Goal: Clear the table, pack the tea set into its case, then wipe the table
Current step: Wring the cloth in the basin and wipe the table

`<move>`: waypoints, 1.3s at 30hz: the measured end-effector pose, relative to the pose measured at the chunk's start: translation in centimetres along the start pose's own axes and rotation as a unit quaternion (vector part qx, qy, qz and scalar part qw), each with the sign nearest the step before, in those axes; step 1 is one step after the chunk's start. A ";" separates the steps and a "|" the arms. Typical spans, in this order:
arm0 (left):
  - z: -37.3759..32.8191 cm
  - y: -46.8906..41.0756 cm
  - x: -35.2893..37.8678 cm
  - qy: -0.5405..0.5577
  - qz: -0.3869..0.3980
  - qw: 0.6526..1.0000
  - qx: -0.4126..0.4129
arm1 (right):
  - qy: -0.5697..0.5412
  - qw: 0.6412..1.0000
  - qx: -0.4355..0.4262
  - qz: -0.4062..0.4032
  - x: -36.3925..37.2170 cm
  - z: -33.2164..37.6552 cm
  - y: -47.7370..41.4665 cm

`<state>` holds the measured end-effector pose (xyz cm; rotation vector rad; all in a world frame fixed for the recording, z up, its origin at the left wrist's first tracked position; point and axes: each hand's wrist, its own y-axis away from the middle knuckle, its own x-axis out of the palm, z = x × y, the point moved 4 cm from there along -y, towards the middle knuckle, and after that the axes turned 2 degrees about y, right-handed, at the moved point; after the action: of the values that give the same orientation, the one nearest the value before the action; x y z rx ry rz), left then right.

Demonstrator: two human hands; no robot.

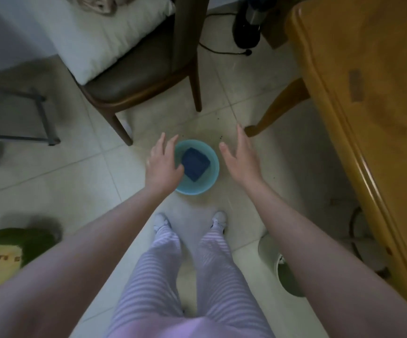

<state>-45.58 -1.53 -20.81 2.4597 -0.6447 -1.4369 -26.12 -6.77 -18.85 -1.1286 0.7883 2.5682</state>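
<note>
A light blue basin (211, 178) stands on the tiled floor in front of my feet. Inside it lies a folded dark blue cloth (195, 164). My left hand (163, 164) hovers over the basin's left rim with fingers spread and straight, holding nothing. My right hand (242, 159) is just right of the basin, palm turned inward, fingers straight, apart from the rim. The wooden table (368, 106) runs along the right side; its visible top is bare.
A dark wooden chair (134, 76) with a white cushion stands behind the basin. A table leg (278, 111) comes down close to my right hand. A black appliance with a cord (246, 28) sits at the back. A round bin (287, 269) is at the lower right.
</note>
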 end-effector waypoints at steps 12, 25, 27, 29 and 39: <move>6.6 -10.5 14.6 0.089 0.023 0.996 -0.007 | 0.048 0.999 -0.010 0.023 16.1 -8.1 -9.5; 23.0 -24.0 43.0 0.295 0.018 0.934 -0.198 | 0.114 0.988 0.067 0.084 44.6 -28.2 -22.6; 24.6 -24.8 45.7 0.358 -0.046 0.903 -0.234 | 0.144 0.987 0.057 0.031 46.0 -29.5 -23.9; 25.3 -25.0 46.6 0.381 -0.110 0.879 -0.264 | 0.164 0.985 0.045 -0.035 46.9 -30.0 -25.1; 26.8 -24.2 48.1 0.414 -0.146 0.829 -0.346 | 0.157 0.985 0.065 -0.032 49.1 -29.8 -26.2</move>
<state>-42.03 -2.34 -80.85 2.2522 0.3933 -0.3821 -30.45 -2.05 -81.64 -1.5100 0.9549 2.2790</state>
